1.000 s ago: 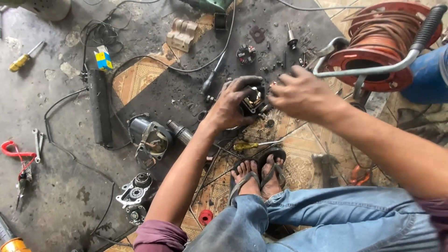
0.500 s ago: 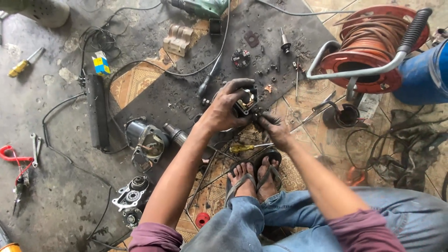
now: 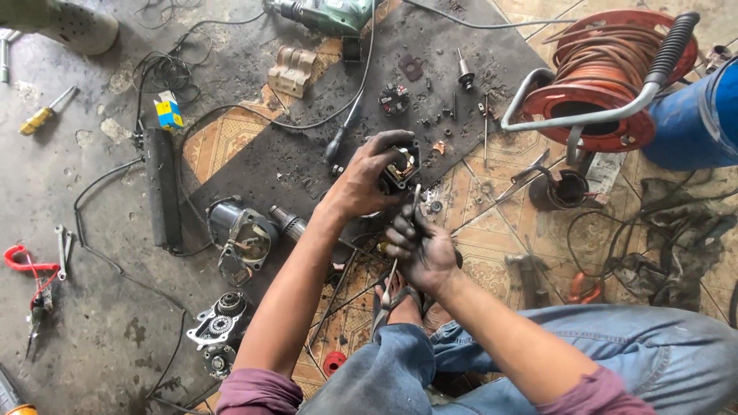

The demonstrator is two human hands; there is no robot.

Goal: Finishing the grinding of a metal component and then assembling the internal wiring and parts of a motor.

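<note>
- Since half a second ago my right hand [image 3: 421, 244] has dropped back from the black motor part [image 3: 400, 170] toward my lap, bringing a thin metal tool [image 3: 405, 236] with it; my left hand [image 3: 367, 178] has stayed wrapped on the part.
- My left hand's fingers curl over the top and near side of the black motor part, clamping it above the dark rubber mat [image 3: 307, 154], with the open face and its coppery inside turned toward me.
- My right hand is closed around the thin metal tool; its upper tip stands just below the motor part, and its lower end sticks out under my palm above my sandalled foot [image 3: 400, 296].
- Left of my forearm lie a grey gear housing [image 3: 242, 234] and, nearer my knee, a gearbox piece with exposed cogs [image 3: 219, 327].
- At the far edge of the mat are a green power drill [image 3: 330, 14], small screws and a brush holder [image 3: 393, 98].
- To my right stands an orange cable reel [image 3: 607, 73] beside a blue drum [image 3: 692, 115].
- Well off to my left lie red-handled pliers [image 3: 31, 280] and a yellow-handled screwdriver [image 3: 42, 114].
</note>
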